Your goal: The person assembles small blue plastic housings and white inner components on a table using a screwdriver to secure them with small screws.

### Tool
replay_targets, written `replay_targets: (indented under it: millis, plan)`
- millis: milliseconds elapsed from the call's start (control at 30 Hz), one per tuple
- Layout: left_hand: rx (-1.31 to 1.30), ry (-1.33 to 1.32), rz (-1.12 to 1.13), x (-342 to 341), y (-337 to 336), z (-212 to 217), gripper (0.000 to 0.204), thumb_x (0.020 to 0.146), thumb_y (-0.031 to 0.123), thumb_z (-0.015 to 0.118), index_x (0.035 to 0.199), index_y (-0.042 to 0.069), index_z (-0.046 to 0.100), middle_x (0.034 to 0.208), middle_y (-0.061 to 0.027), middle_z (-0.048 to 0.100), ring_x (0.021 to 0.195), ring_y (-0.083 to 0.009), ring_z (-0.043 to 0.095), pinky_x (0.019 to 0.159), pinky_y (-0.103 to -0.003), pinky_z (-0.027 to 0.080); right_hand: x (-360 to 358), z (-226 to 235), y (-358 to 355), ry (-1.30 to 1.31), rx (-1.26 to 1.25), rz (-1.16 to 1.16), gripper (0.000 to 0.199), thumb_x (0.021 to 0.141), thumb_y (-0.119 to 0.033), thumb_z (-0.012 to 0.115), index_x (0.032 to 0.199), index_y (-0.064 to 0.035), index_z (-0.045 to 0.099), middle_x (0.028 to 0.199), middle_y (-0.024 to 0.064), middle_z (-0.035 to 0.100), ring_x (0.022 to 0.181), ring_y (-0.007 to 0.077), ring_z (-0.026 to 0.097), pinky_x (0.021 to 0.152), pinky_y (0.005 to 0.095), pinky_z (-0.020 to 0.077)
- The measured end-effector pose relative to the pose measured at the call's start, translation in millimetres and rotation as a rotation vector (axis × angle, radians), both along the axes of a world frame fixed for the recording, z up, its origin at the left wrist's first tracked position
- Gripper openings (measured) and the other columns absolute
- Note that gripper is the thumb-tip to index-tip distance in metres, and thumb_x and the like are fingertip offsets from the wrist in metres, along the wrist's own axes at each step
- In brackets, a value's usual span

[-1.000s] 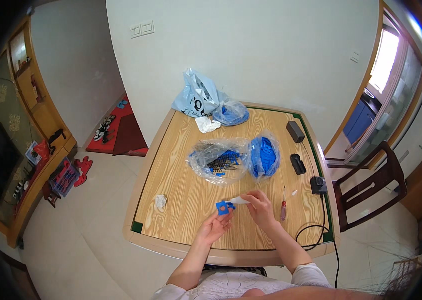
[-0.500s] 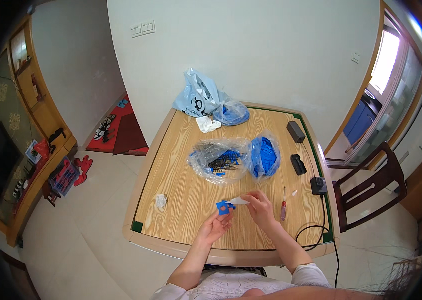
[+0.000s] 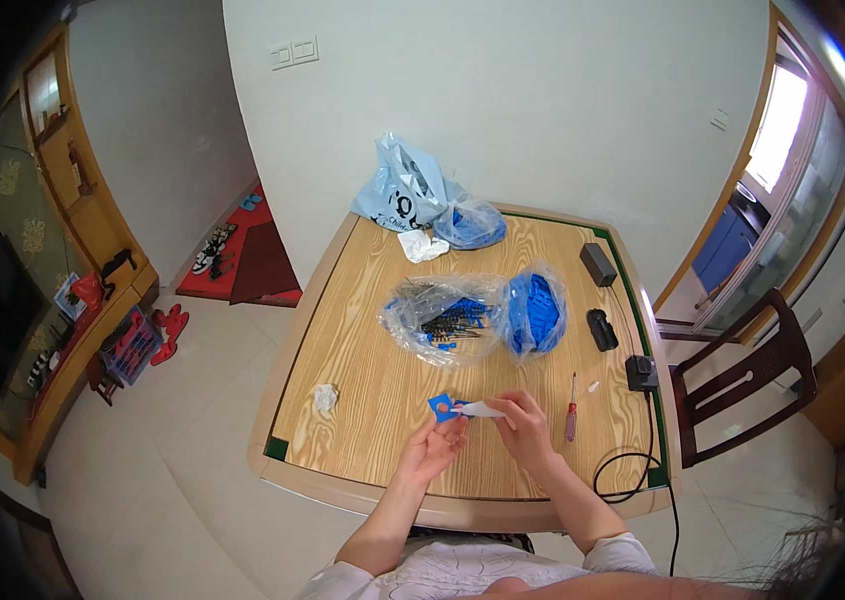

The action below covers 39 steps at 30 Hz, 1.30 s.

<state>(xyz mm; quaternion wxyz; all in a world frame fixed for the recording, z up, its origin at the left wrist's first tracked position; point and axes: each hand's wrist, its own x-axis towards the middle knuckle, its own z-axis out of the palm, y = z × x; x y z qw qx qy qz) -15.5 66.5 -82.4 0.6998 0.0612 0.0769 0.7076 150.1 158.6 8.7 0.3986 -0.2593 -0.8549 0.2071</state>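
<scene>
Above the near part of the table, my left hand (image 3: 430,453) grips a small blue flat piece (image 3: 437,403) with a round hole in it. Its fingers are closed at the piece's lower edge, and a second bit of blue shows by the fingertips. My right hand (image 3: 527,432) pinches a white tube (image 3: 485,409) with a narrow tip, like a glue tube. That tip points left and meets or overlaps the blue piece; whether they touch, I cannot tell.
Beyond my hands lie a clear bag (image 3: 426,325) of black and blue parts and a bag of blue pieces (image 3: 535,315). A screwdriver (image 3: 571,420), a small white cap-like piece (image 3: 594,386) and a black adapter (image 3: 641,374) with a cable sit right. Crumpled tissue (image 3: 326,397) lies left.
The blue piece has tilted and shifted slightly left in my left hand. The tube's tip now lies lower, across the piece's right side. The whole view has shifted a little.
</scene>
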Motion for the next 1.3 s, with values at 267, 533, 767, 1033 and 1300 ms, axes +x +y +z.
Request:
replay_targets:
  millis: [267, 533, 767, 1033, 1300]
  plan:
    - [-0.014, -0.053, 0.068, 3, 2, -1, 0.032, 0.094, 0.027, 0.050, 0.124, 0.015, 0.053, 0.127, -0.0049, 0.056, 0.114, -0.0196, 0.052, 0.089, -0.038, 0.043, -4, -1, -7, -0.020, 0.001, 0.050, 0.035, 0.071, 0.004, 0.065, 0.102, -0.0105, 0.064, 0.096, 0.0102, 0.057, 0.088, 0.0286, 0.059, 0.071, 0.0369, 0.0502]
    - [-0.016, -0.061, 0.073, 3, 3, -1, 0.031, 0.094, 0.027, 0.051, 0.123, 0.015, 0.053, 0.129, -0.0043, 0.054, 0.116, -0.0188, 0.051, 0.091, -0.037, 0.042, -10, 3, -8, -0.028, 0.037, 0.051, 0.036, 0.068, 0.005, 0.066, 0.101, -0.0109, 0.064, 0.095, 0.0095, 0.058, 0.087, 0.0286, 0.059, 0.071, 0.0372, 0.0503]
    - [-0.056, -0.055, 0.082, 5, 4, 3, 0.031, 0.094, 0.027, 0.051, 0.122, 0.015, 0.053, 0.129, -0.0048, 0.054, 0.116, -0.0190, 0.051, 0.089, -0.037, 0.043, -9, 0, -4, -0.021, 0.049, 0.055, 0.038, 0.067, 0.005, 0.065, 0.101, -0.0113, 0.064, 0.095, 0.0096, 0.058, 0.086, 0.0291, 0.059, 0.070, 0.0375, 0.0505]
    - [-0.062, -0.028, 0.086, 6, 3, 5, 0.029, 0.093, 0.028, 0.053, 0.119, 0.016, 0.054, 0.127, -0.0044, 0.056, 0.114, -0.0184, 0.053, 0.088, -0.037, 0.044, -9, 6, -5, -0.030, 0.069, 0.060, 0.037, 0.068, 0.006, 0.064, 0.100, -0.0116, 0.065, 0.094, 0.0093, 0.057, 0.085, 0.0281, 0.059, 0.069, 0.0364, 0.0506]
    - [-0.026, -0.028, 0.078, 4, 3, 0, 0.029, 0.094, 0.029, 0.051, 0.119, 0.017, 0.054, 0.129, -0.0043, 0.054, 0.115, -0.0183, 0.052, 0.090, -0.038, 0.042, -10, 5, -5, -0.032, 0.057, 0.064, 0.036, 0.070, 0.004, 0.064, 0.101, -0.0119, 0.065, 0.094, 0.0099, 0.057, 0.086, 0.0280, 0.059, 0.070, 0.0364, 0.0508]
